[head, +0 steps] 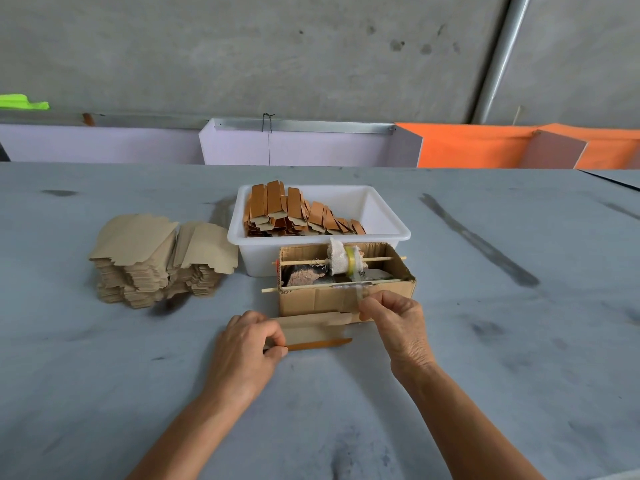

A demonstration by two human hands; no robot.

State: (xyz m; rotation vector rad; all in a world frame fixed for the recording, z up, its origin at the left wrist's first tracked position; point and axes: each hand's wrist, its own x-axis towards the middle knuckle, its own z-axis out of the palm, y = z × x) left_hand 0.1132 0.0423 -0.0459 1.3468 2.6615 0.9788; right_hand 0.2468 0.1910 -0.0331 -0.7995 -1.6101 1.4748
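Grey, smudged table (138,393) runs back to a bare concrete wall (277,57). Near the front edge the folded carton blank (308,329) lies flat on the table, just in front of a small cardboard box (311,301). The left hand (247,344) pinches the blank's left end between thumb and curled fingers and pins it down. The right hand (394,320) pinches a strip of clear tape (358,294) between thumb and forefinger. The strip runs up over the box's front wall toward the tape roll (350,260).

The blank looks like thin card: light, stiff across its panels, but likely to spring open at the folds. It is probably best held at one end, on the overlap, while the tape goes on. The tape is flimsy and sticky and would likely curl onto itself if it went slack, so its free end is the place to hold it.

The cardboard box serves as a dispenser. The roll sits against a wad of white cloth on a wooden skewer (381,259) laid across the open top. Dark scraps lie at the bottom, too dim to name. Behind the box, a white plastic tub (394,216) holds orange-brown folded cartons (294,213), packed on end in its left half. Off to the left, a stack of flat blanks (152,258) rests on the table.
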